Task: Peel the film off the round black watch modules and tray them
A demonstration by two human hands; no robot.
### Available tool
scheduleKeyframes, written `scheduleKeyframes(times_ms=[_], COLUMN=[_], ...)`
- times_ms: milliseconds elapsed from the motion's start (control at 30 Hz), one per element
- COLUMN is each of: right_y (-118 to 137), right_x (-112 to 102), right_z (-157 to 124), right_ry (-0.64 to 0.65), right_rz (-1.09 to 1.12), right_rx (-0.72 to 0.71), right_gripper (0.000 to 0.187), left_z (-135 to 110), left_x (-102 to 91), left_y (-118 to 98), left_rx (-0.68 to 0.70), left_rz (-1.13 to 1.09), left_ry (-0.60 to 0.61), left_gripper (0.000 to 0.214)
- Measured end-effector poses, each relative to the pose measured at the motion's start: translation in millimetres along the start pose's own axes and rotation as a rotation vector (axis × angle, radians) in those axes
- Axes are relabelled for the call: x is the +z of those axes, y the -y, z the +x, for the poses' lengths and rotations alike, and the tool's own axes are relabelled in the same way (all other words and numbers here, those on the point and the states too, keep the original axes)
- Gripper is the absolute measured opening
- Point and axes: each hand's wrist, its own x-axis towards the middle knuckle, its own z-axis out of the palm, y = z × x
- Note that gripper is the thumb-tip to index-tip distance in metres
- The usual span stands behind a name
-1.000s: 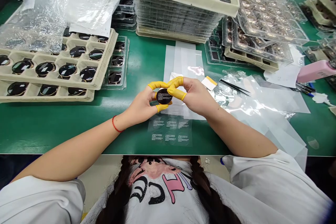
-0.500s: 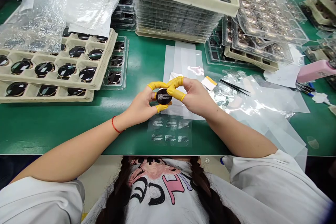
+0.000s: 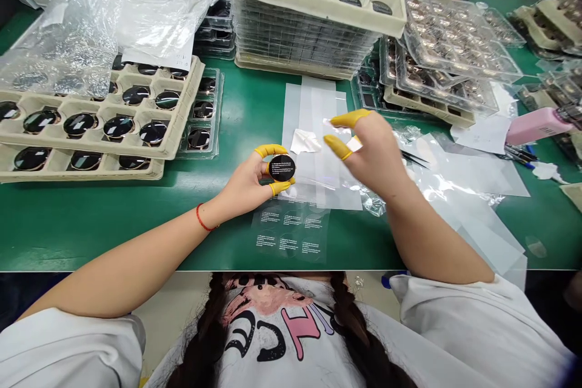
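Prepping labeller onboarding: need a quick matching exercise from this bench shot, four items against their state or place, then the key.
Items:
1. left hand
2. right hand
3. black tweezers
4. pink container

States or places:
A. lying on a clear plastic sheet
B. pinching a round black disc
C. at the right side of the green bench
D. open, fingers apart

Pairs: 1-B, 2-D, 3-A, 4-C

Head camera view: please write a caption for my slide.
Left hand in yellow finger cots holds a black disc; right hand hovers above clear film.
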Motion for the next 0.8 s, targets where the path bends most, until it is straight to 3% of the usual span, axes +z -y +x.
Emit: scheduleKeyframes(times_ms=[100,200,300,367,467,567,667,800], right_y=[-60.1,-106.6,-126.0,-127.8,-120.0,-95.2,-47.5,26.2], right_x=[-12.2,-10.5,-4.7,-3.1,-3.3,-3.4,-0.1,14.5], right_z=[-9.1,-17.8,-19.7,-18.2,-15.9,-15.3,-14.5,-15.4], right_ry=[-0.024,-0.019,0.016,0.019,-0.012,-0.036,-0.075,-0.069], right_rz=[-0.112,-0.13,-0.103,-0.062,0.009,0.028,0.069,0.249], right_rx=[0.23,0.407,0.434,0.379,0.272,0.279,0.28,0.091], right_gripper=[0.027,0.046,0.054,0.055,0.052,0.048,0.034,0.02], left_z=[0.0,-0.3,0.0,0.8,2.0,1.7,0.5,-0.4], left_x=[0.0,-0.3,-0.1,-0.1,-0.3,-0.7,-0.2,1.6], left_y=[3.6,6.0,5.3,4.0,2.7,2.1,1.4,0.5], left_rx=[-0.02,-0.022,-0.043,-0.054,-0.042,-0.026,-0.02,-0.006], left_rz=[-0.011,-0.013,-0.012,-0.014,-0.007,0.004,0.012,0.027], left_ry=[0.004,0.013,0.01,0.01,0.009,0.002,0.001,-0.015], left_gripper=[0.053,0.054,0.055,0.055,0.054,0.053,0.053,0.053])
